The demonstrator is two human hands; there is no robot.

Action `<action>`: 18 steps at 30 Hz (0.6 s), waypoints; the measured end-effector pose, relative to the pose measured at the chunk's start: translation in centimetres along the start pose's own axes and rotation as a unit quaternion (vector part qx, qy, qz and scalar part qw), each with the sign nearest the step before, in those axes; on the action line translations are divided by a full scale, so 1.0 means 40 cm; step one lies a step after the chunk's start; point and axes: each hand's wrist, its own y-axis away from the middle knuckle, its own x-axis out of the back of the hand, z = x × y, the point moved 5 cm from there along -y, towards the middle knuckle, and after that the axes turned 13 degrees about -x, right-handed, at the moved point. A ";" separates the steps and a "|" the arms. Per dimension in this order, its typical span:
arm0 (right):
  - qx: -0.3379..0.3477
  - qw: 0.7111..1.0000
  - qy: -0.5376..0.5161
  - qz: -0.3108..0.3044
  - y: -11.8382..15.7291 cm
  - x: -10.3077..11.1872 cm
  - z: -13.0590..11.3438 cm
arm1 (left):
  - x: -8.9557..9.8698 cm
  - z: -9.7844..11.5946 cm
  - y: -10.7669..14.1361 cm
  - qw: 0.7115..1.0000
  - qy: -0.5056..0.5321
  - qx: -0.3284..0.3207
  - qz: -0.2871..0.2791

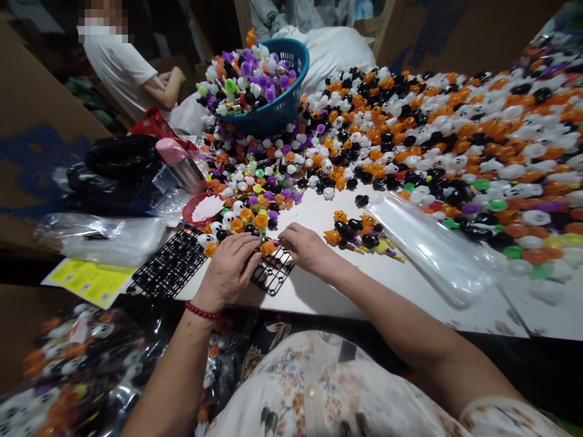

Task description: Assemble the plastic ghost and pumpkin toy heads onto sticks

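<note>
Your top [296,376], six o'clock: pale, button front, scattered rust and grey floral print. Your right sleeve [510,420], between four and five o'clock: short, same pale ground, plain edge band. Your left wrist, between seven and eight o'clock: red beaded bracelet [201,311]. Your left hand [230,264], right hand [306,247]: bare.

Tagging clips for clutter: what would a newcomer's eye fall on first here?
Probably the heap of mostly orange, black and white trinkets across the back and right. Next, the brimming blue basket at the back. Then, in the middle, the left hand and right hand on either side of a small black grid.
</note>
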 end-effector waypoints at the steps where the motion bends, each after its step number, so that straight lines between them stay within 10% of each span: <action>1: 0.006 1.000 0.006 -0.015 -0.025 -0.017 -0.015 | 0.000 0.001 0.000 1.000 0.000 -0.002 -0.002; 18: -0.061 0.979 -0.195 -0.012 -0.016 -0.083 -0.049 | -0.015 -0.009 0.002 0.998 -0.055 -0.029 -0.005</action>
